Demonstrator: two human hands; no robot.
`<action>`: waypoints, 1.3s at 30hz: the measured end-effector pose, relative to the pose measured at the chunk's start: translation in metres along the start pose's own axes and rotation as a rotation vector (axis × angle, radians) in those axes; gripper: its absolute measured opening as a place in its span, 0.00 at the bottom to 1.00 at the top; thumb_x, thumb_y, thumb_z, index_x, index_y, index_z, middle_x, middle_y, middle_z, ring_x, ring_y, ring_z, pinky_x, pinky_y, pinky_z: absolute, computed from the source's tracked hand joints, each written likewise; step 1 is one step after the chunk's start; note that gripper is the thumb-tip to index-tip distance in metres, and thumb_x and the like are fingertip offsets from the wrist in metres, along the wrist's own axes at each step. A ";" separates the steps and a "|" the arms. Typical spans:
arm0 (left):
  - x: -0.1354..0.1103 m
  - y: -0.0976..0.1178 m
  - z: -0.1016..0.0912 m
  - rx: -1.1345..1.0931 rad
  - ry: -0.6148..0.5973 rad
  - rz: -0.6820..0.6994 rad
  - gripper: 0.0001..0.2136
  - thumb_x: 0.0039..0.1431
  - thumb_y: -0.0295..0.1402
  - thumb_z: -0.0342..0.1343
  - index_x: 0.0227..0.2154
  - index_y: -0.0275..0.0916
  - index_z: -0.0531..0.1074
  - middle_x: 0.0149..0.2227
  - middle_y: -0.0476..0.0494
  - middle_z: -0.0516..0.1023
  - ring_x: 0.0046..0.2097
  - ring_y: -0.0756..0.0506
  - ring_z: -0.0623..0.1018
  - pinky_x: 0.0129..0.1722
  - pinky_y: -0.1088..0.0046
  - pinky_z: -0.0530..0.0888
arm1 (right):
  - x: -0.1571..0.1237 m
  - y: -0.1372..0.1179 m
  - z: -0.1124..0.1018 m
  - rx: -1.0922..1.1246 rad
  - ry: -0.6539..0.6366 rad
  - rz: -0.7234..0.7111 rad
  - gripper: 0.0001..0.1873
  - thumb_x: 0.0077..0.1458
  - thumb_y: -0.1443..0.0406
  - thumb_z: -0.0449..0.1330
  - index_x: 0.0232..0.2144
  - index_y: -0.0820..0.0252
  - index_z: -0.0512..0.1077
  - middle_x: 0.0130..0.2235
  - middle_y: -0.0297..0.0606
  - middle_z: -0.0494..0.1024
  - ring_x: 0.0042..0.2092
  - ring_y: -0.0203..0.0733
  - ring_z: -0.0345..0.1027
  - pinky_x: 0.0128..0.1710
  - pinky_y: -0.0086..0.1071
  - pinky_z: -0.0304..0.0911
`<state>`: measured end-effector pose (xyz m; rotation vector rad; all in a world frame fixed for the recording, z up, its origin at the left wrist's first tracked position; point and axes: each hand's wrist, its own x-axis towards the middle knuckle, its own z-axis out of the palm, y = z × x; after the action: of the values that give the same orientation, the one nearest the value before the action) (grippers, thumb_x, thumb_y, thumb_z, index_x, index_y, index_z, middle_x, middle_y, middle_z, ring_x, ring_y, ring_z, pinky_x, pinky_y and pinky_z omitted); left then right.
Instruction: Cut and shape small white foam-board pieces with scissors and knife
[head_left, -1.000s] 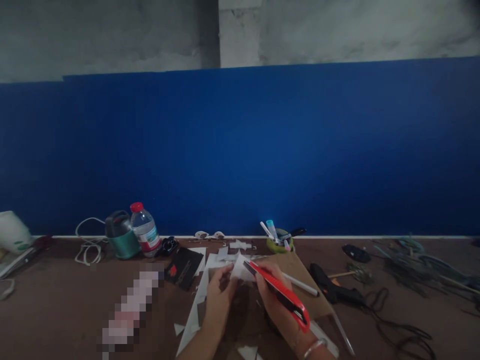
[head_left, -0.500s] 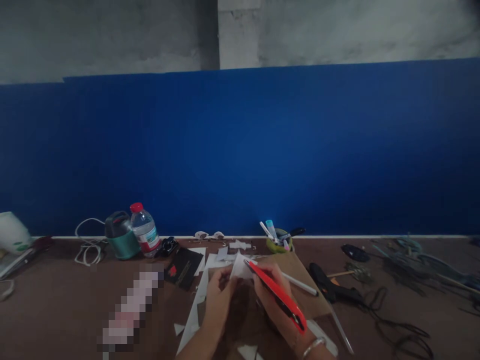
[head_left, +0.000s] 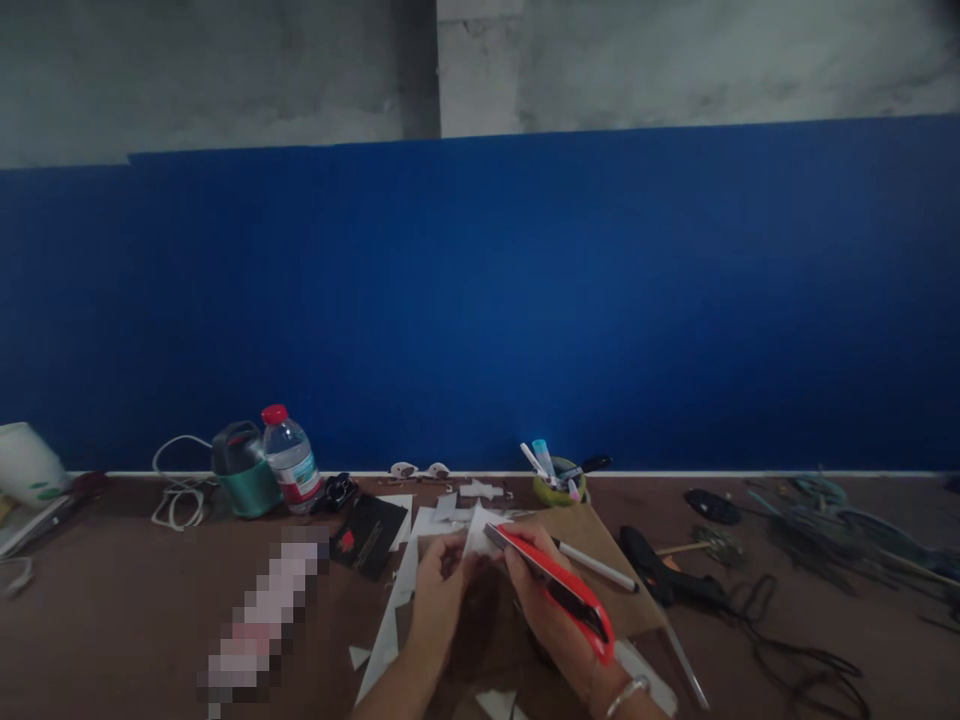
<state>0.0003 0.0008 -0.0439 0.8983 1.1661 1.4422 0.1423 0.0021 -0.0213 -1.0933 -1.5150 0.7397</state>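
Between my hands stands a small piece of white paper (head_left: 478, 530). My left hand (head_left: 440, 585) pinches its lower left side with the fingers closed. A red utility knife (head_left: 562, 585) lies along my right hand (head_left: 541, 600), whose fingers are wrapped round it. The knife's blade tip meets the upper right part of the paper. A silver bracelet (head_left: 628, 694) circles my right wrist. Under my hands are white sheets and a brown sheet of card (head_left: 592, 530), with a white pen (head_left: 598, 566) on it. White scraps (head_left: 497, 702) lie close by.
Left are a water bottle (head_left: 291, 462), a teal holder (head_left: 247, 490), a black card (head_left: 369, 535) and a blurred-out item (head_left: 262, 620). A green pen cup (head_left: 559, 485) stands near the blue wall. On the right lie a black glue gun (head_left: 667, 575) and its cable.
The knife has rolled slightly in my right hand, so more of its side shows, and its tip has shifted a little left along the paper. My left hand stays almost still.
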 end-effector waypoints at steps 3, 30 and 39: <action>0.001 -0.001 0.000 -0.003 -0.004 -0.009 0.18 0.41 0.42 0.65 0.33 0.35 0.74 0.32 0.40 0.80 0.35 0.41 0.78 0.37 0.68 0.72 | 0.000 -0.004 -0.001 -0.014 -0.001 0.001 0.10 0.56 0.59 0.54 0.39 0.56 0.70 0.33 0.37 0.79 0.34 0.42 0.74 0.36 0.31 0.68; -0.003 0.004 0.001 -0.033 -0.016 -0.026 0.19 0.41 0.42 0.66 0.33 0.34 0.73 0.31 0.41 0.80 0.33 0.43 0.78 0.33 0.71 0.72 | 0.001 -0.012 0.000 -0.114 -0.029 -0.069 0.09 0.56 0.62 0.53 0.37 0.55 0.71 0.34 0.35 0.79 0.36 0.41 0.74 0.37 0.29 0.68; -0.001 0.000 -0.001 -0.070 -0.032 -0.027 0.18 0.42 0.41 0.66 0.34 0.35 0.74 0.34 0.38 0.80 0.37 0.41 0.79 0.38 0.68 0.73 | 0.002 -0.021 -0.004 -0.140 -0.055 -0.098 0.09 0.56 0.62 0.53 0.37 0.55 0.71 0.33 0.35 0.79 0.35 0.41 0.74 0.37 0.30 0.69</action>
<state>-0.0003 -0.0007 -0.0439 0.8511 1.0938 1.4334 0.1413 -0.0042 -0.0010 -1.1005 -1.6760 0.6078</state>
